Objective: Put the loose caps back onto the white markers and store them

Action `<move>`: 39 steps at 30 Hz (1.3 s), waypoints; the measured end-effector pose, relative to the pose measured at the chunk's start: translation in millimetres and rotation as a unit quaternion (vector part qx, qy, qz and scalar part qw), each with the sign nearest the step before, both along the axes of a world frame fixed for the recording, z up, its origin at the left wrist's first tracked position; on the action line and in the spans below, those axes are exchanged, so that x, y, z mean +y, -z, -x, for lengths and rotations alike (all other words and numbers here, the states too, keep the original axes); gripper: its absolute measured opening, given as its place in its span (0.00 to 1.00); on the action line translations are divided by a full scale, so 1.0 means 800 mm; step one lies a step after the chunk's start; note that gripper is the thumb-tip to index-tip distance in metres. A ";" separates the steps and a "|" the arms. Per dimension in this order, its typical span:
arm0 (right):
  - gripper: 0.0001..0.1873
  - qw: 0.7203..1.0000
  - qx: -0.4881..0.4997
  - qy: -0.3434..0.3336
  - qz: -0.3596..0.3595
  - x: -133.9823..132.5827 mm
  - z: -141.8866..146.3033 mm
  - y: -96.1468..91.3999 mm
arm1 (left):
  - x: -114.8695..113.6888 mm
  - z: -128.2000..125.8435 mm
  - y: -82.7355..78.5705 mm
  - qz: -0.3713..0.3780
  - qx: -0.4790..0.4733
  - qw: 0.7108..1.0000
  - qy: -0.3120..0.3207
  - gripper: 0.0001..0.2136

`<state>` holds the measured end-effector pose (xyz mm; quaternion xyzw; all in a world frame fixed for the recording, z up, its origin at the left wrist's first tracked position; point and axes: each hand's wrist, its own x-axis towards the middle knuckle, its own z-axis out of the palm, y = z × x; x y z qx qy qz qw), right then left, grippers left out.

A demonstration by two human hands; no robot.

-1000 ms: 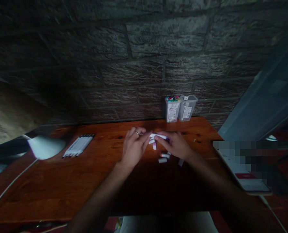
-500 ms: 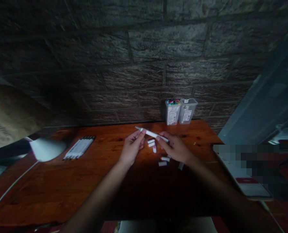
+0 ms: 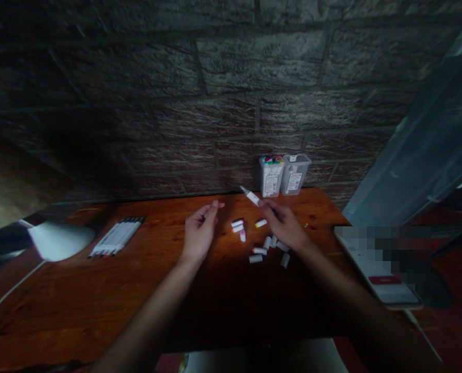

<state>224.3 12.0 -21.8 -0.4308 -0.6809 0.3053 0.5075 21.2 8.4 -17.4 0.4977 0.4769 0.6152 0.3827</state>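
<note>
A white marker [image 3: 253, 197] with a grey end is gripped in my right hand [image 3: 283, 223], pointing up and to the left. My left hand [image 3: 200, 230] hovers to the left, thumb against curled fingers, with nothing visible in it. Below and between the hands lie white marker caps on the table: a pair with coloured ends [image 3: 237, 226], a cap with a pink mark [image 3: 242, 236], a yellow-ended cap [image 3: 261, 224], an orange-ended cap [image 3: 259, 250] and several more near my right wrist.
A row of white markers [image 3: 116, 237] lies on the wooden table [image 3: 145, 290]. By the brick wall stand two clear bins, one with colourful contents [image 3: 271, 178], one beside it [image 3: 295, 176]. A white lamp [image 3: 61, 241] is left, a tablet-like device [image 3: 390, 280] right.
My left hand has let go of the marker and moved left. My right hand now holds it alone, tilted more steeply upward. The camera view has shifted slightly.
</note>
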 end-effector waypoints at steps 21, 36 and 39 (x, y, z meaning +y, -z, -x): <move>0.26 0.996 0.045 0.053 0.048 0.017 -0.014 0.013 | 0.011 0.009 0.006 -0.031 -0.004 0.999 -0.028 0.16; 0.19 0.990 -0.024 -0.131 0.042 -0.011 0.014 0.005 | 0.000 -0.003 0.004 0.031 -0.081 0.986 0.139 0.14; 0.15 0.986 -0.003 -0.155 0.067 -0.008 0.009 0.003 | 0.000 -0.001 0.003 0.028 -0.073 0.985 0.153 0.16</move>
